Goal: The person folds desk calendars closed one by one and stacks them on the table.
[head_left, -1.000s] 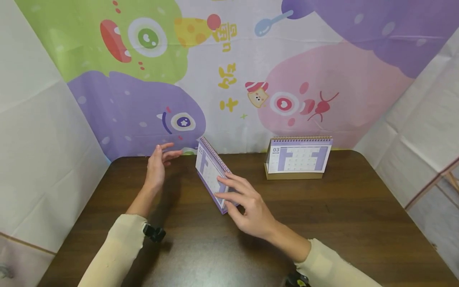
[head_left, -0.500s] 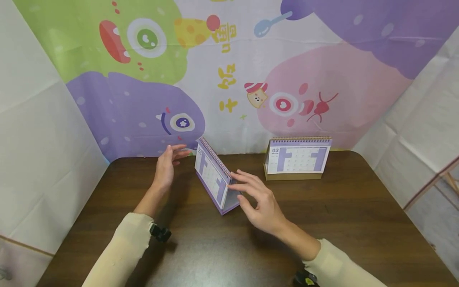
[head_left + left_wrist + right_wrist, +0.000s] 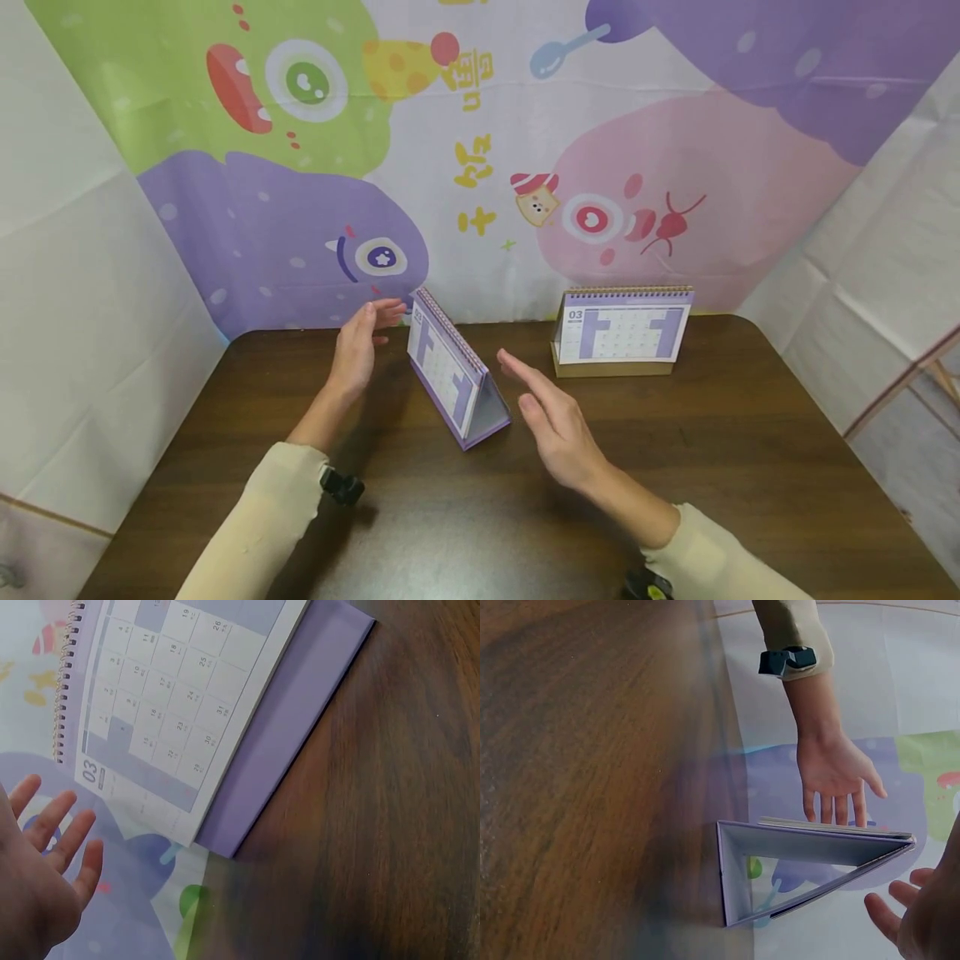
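A purple desk calendar (image 3: 444, 367) stands turned at an angle on the table, its page marked 03 facing left and its triangular end toward me. Left of it, my left hand (image 3: 355, 350) is held up with straight fingers, apart from the page; the left wrist view shows the calendar page (image 3: 161, 712) beside these fingers (image 3: 56, 825). On the other side, my right hand (image 3: 558, 429) hovers with fingers extended and touches nothing. Through the right wrist view the hollow end of the calendar (image 3: 810, 847) lies between both hands.
A second desk calendar (image 3: 626, 329) with a tan base stands farther right near the back, facing forward. Behind the brown table (image 3: 420, 533) hangs a cartoon-printed cloth (image 3: 480, 275). White cloth walls (image 3: 82, 275) stand at both sides.
My right hand has come off the calendar's near end, moving right, and its fingers have straightened. My left hand has moved right, closer to the calendar. The calendar has hardly moved.
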